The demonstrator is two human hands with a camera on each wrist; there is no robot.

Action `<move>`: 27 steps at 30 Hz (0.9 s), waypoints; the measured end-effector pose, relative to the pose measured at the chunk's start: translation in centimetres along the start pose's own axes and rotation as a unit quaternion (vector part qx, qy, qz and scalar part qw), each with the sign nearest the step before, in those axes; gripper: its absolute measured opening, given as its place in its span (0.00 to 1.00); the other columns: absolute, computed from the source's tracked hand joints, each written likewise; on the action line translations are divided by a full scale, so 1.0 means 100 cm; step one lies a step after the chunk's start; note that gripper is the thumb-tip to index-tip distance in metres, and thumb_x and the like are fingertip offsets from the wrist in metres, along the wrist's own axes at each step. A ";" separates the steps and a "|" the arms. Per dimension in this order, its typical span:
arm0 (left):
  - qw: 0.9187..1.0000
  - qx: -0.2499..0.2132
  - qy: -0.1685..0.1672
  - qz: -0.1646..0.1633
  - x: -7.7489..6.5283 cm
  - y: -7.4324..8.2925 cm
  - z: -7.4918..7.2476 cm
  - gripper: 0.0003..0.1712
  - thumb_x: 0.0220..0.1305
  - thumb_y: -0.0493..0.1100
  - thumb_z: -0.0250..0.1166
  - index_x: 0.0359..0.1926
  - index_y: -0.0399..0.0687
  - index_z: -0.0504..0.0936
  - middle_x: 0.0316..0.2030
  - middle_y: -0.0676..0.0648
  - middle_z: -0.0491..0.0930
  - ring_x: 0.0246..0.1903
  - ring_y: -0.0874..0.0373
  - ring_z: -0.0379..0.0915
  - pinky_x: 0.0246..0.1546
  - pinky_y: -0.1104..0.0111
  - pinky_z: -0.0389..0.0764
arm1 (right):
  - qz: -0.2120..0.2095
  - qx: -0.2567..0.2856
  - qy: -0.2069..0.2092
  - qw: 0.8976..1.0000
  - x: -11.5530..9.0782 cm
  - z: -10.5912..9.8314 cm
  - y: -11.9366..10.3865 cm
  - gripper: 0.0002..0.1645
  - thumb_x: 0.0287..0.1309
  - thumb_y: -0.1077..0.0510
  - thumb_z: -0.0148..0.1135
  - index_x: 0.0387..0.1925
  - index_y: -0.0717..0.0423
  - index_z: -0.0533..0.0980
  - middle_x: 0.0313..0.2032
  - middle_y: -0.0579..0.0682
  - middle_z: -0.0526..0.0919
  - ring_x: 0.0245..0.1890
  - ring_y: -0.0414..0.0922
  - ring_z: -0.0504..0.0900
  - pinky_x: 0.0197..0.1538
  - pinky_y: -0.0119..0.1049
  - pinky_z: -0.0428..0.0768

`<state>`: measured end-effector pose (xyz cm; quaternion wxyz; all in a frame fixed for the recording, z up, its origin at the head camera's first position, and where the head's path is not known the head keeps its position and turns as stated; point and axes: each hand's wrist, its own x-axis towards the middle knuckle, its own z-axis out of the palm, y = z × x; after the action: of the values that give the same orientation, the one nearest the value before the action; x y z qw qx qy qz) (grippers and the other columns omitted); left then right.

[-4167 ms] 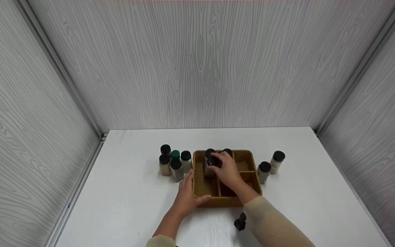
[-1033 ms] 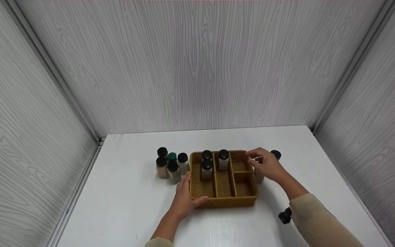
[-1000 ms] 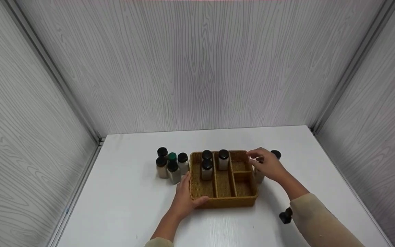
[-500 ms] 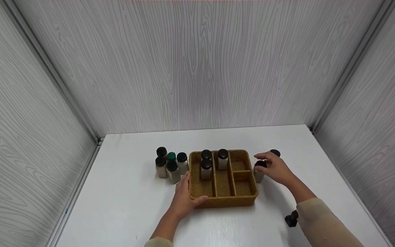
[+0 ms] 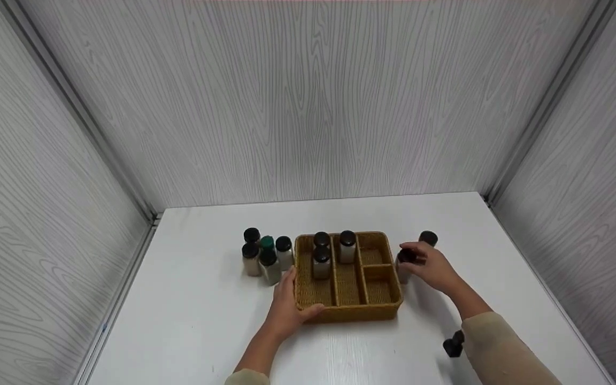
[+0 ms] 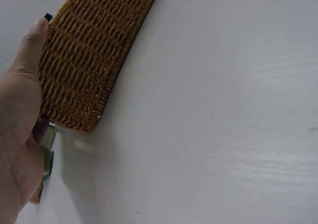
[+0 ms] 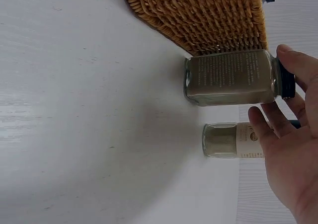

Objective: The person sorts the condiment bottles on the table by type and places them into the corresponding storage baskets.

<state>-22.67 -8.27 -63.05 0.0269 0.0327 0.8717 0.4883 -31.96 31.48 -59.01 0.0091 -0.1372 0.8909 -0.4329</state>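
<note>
On the desk (image 5: 179,331) we're bracing the basket (image 5: 351,314) w/ L hand (image 5: 285,313), fingers apart, & pinching the jar (image 7: 228,77) upright just R of it w/ R hand (image 5: 436,271), prob. the grasp step, next needing a straight lift.

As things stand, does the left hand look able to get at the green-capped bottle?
Probably, from above: its green cap shows uncovered, close by. But the left hand would likely have to leave the corner of the basket first, and a black-capped bottle stands in front.
</note>
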 end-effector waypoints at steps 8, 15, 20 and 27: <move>1.000 -0.002 0.003 -0.002 0.000 0.000 0.001 0.70 0.60 0.59 0.83 0.88 0.48 0.48 0.87 0.35 0.47 0.87 0.34 0.44 0.83 0.38 0.60 | 0.039 -0.004 -0.010 0.999 0.000 0.002 0.001 0.33 0.70 0.62 0.72 0.73 0.56 0.75 0.74 0.69 0.74 0.72 0.69 0.77 0.71 0.63 0.80; 1.000 0.000 0.005 0.005 0.000 0.002 -0.002 0.70 0.59 0.58 0.83 0.88 0.44 0.48 0.87 0.33 0.47 0.87 0.33 0.42 0.84 0.38 0.57 | 0.032 -0.020 -0.003 0.999 0.002 0.004 0.002 0.31 0.69 0.63 0.72 0.71 0.57 0.76 0.73 0.69 0.75 0.72 0.69 0.77 0.71 0.62 0.81; 1.000 0.019 -0.001 0.010 -0.001 0.005 -0.004 0.71 0.60 0.59 0.83 0.88 0.44 0.46 0.86 0.32 0.47 0.85 0.30 0.46 0.81 0.36 0.62 | 0.042 -0.022 -0.010 0.999 0.002 0.005 0.000 0.31 0.71 0.61 0.72 0.72 0.58 0.75 0.73 0.69 0.74 0.72 0.70 0.77 0.70 0.62 0.82; 1.000 0.026 -0.012 0.004 0.001 0.007 -0.006 0.72 0.59 0.61 0.83 0.88 0.44 0.47 0.87 0.35 0.45 0.86 0.31 0.45 0.82 0.38 0.62 | 0.041 -0.034 -0.012 0.999 0.002 0.004 -0.002 0.29 0.71 0.62 0.71 0.70 0.59 0.75 0.72 0.70 0.75 0.71 0.70 0.77 0.69 0.64 0.82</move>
<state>-22.83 -8.34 -62.13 0.0345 0.0429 0.8833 0.4655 -32.05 30.98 -59.07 0.0330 -0.1066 0.9096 -0.4002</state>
